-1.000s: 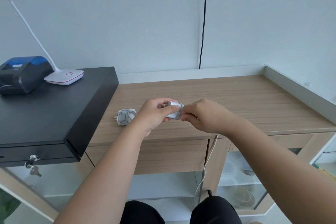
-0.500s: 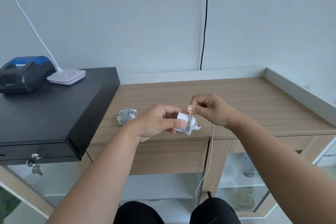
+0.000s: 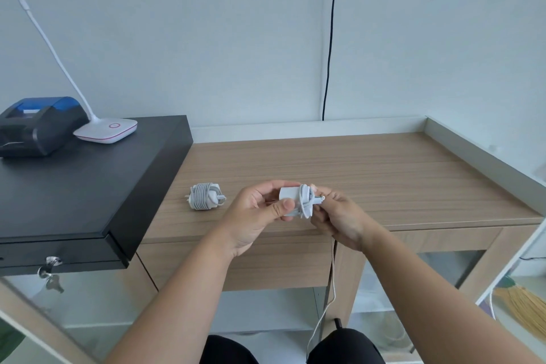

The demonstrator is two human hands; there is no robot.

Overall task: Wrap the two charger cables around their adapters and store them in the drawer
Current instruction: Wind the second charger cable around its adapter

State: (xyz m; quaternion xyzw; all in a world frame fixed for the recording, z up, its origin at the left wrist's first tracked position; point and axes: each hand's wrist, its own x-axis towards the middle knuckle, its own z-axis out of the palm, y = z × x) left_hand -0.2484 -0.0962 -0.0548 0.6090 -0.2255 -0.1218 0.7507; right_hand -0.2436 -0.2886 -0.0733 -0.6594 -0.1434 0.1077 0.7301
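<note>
My left hand (image 3: 256, 217) grips a white adapter (image 3: 291, 198) above the front edge of the wooden desk (image 3: 384, 174). A few turns of its white cable (image 3: 333, 278) lie around the adapter's right end, and the rest hangs down past the desk front toward my lap. My right hand (image 3: 339, 220) pinches the cable right beside the adapter. A second adapter with its cable fully wound (image 3: 205, 196) lies on the desk to the left. The closed drawer front (image 3: 266, 263) is just below my hands.
A black cash box (image 3: 88, 186) with keys in its lock stands at the left, carrying a receipt printer (image 3: 38, 125) and a white desk lamp (image 3: 107, 130). A black cord (image 3: 329, 53) runs down the wall. Glass-fronted shelves sit under the desk.
My right hand has swung from above the adapter down to its right side, laying cable around it. The hanging length has shortened a little. My left hand keeps hold of the adapter.
</note>
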